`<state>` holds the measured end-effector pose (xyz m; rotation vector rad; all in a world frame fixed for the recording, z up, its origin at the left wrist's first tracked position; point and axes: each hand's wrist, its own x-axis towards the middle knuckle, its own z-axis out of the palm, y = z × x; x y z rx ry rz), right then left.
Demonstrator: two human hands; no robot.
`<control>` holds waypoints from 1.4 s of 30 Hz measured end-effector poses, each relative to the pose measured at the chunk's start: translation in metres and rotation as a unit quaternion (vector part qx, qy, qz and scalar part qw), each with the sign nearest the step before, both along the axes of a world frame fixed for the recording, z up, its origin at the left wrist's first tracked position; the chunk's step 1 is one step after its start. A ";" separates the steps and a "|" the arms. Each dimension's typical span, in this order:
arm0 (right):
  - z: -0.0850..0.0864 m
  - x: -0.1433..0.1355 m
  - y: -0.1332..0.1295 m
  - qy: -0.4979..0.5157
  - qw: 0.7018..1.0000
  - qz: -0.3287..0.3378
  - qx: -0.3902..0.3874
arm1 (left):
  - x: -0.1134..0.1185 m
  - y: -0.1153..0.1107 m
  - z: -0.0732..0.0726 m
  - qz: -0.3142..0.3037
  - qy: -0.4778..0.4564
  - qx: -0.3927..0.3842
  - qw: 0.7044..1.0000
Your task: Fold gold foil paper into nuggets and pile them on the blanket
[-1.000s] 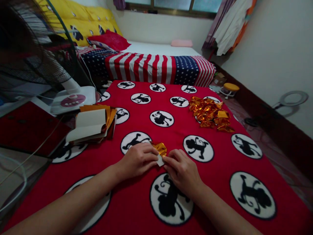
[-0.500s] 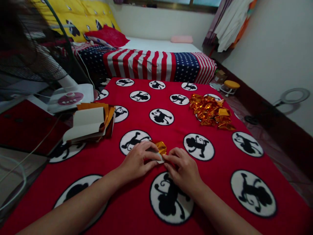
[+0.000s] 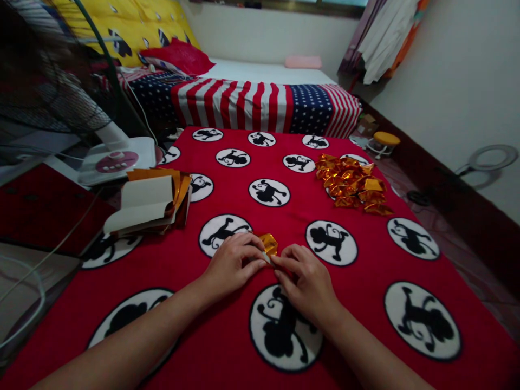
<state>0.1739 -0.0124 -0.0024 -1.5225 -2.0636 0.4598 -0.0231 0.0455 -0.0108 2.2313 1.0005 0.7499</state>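
Between my hands, on a red cloth (image 3: pixel 227 189) printed with black monkeys in white circles, lies a small piece of gold foil paper (image 3: pixel 268 244), partly folded. My left hand (image 3: pixel 239 257) pinches its left side between thumb and fingers. From the right, my right hand (image 3: pixel 304 273) grips the near edge with thumb and forefinger. The fingers cover much of the paper. A pile of folded gold foil pieces (image 3: pixel 353 184) sits at the far right of the cloth. To the left rests a stack of gold sheets with pale backs (image 3: pixel 146 197).
A fan with a white base (image 3: pixel 117 160) stands at the left, beside a dark red panel (image 3: pixel 52 206). Beyond the cloth is a bed with a striped and starred cover (image 3: pixel 244 105). On the right floor are a yellow stool (image 3: pixel 385 139) and a cardboard box (image 3: pixel 366 124).
The pale near flap of the foil paper has been folded over, so less of its pale side shows. Both hands keep nearly the same place.
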 end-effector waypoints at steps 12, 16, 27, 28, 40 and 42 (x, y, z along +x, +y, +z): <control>0.001 -0.003 0.000 -0.001 1.000 -0.017 -0.006 | 0.007 -0.002 0.002 0.043 -0.012 -0.004 0.999; 0.001 -0.004 0.000 0.001 1.000 -0.022 -0.008 | 0.009 -0.001 0.001 0.054 -0.016 0.004 0.998; -0.001 -0.004 0.000 -0.003 1.000 -0.023 -0.006 | 0.010 -0.001 -0.001 0.070 -0.009 0.014 0.997; -0.001 -0.004 0.000 -0.003 1.000 -0.024 -0.006 | 0.010 -0.001 0.000 0.070 -0.009 0.013 0.997; -0.001 -0.006 0.000 -0.025 0.999 -0.017 0.013 | 0.012 -0.003 0.000 0.072 -0.007 0.024 0.997; 0.000 -0.006 -0.001 -0.030 0.999 -0.017 0.019 | 0.012 -0.003 0.000 0.071 -0.007 0.027 0.997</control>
